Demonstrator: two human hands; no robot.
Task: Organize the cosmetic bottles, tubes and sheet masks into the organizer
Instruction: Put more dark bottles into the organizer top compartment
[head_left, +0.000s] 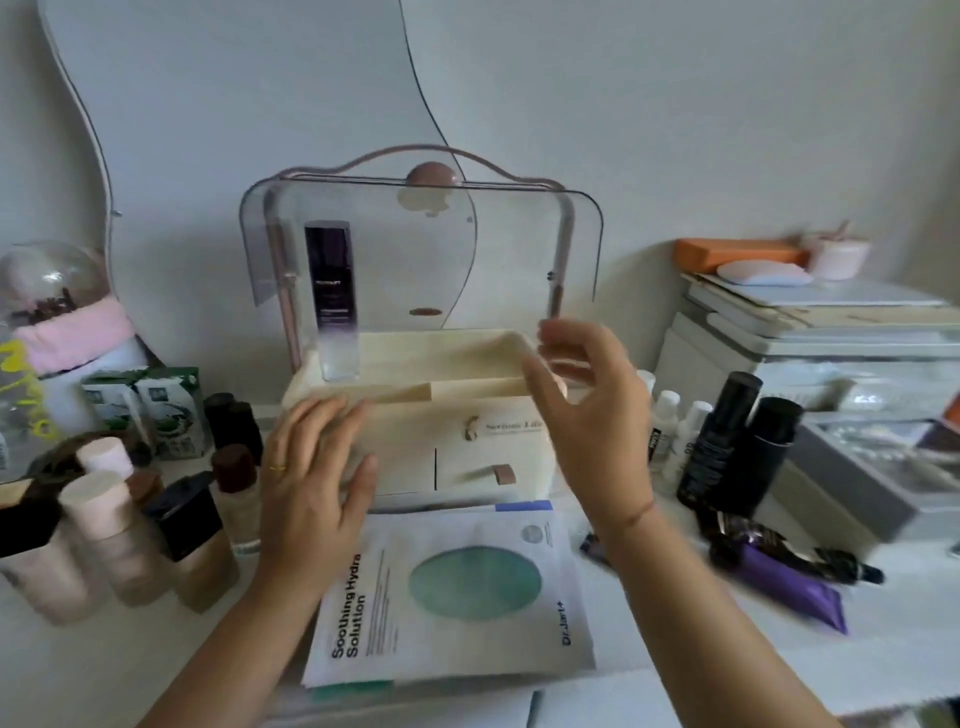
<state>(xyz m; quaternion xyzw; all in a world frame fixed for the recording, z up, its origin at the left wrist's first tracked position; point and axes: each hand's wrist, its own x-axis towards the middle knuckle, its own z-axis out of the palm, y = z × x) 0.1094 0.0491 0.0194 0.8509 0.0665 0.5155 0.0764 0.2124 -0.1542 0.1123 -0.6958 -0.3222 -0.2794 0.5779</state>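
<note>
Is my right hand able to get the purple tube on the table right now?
Probably yes. The right hand looks empty, and the purple tube lies mostly uncovered just right of that forearm, with only a black tube beside it.

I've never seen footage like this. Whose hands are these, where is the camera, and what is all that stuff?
There is no machine here. These are a person's two bare hands, filmed by one wide camera worn on the head that looks forward and down. The left hand is open at the front of the cream organizer, whose clear lid is raised. The right hand hovers by its right rim, and neither hand seems to hold anything. One dark bottle stands inside. Sheet masks lie in front, pale bottles to the left, black bottles and a purple tube to the right.
</note>
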